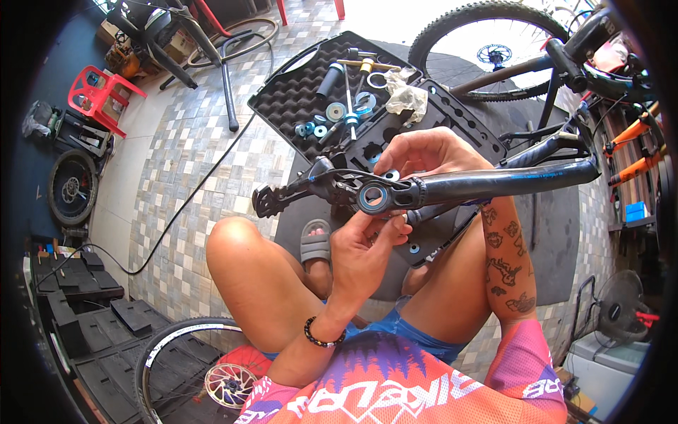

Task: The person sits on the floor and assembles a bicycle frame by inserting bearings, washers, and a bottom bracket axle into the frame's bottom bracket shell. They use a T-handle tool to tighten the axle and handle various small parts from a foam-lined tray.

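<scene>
A black bicycle frame (494, 184) lies across in front of me, over my knees. At its left part a round socket (373, 197) with a bluish ring inside faces up. My left hand (364, 251) is just below this socket, thumb and fingers pinched together; what they hold is too small to make out. My right hand (434, 152) reaches over the frame's far side, its fingers curled down onto the frame beside a small silver ring (391, 174). Its thumb is hidden. A black jointed part (282, 198) sticks out at the frame's left end.
Beyond the frame an open black tool case (296, 92) with foam lining holds several round bushings, a threaded rod and a hammer. A crumpled plastic bag (408, 97) lies on it. A bicycle wheel (487, 49) stands behind; another wheel (152, 360) is at lower left. A cable crosses the tiles.
</scene>
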### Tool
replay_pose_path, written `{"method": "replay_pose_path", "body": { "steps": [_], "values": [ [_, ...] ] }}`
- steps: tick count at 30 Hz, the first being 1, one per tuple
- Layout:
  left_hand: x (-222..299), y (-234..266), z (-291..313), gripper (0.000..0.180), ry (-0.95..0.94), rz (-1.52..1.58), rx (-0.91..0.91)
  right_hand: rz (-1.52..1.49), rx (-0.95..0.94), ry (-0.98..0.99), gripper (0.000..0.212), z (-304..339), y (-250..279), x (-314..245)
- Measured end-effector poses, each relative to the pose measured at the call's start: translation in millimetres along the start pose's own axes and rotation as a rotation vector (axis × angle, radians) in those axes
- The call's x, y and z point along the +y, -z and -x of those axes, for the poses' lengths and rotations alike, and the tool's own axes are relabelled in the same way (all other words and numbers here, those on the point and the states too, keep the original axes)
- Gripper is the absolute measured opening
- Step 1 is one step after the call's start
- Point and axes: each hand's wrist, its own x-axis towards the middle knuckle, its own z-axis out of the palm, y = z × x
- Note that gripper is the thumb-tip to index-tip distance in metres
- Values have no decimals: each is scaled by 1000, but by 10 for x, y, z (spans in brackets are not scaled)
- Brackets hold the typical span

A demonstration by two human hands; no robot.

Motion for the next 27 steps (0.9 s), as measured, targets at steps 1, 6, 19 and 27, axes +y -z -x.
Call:
{"method": "replay_pose_path", "body": {
  "steps": [1,6,19,27],
  "values": [
    [-12,6,0,23,2,12,10,-8,-5,-4,48,-1,-8,-14],
    [-17,-10,-6,23,29,10,-8,196,50,28,45,0,-17,-21],
    [65,7,2,26,128,-32,-79,74,-29,142,51,9,-121,87],
    [7,-6,-26,25,112,-48,-13,79,-18,144,47,38,-87,58]
  ]
}}
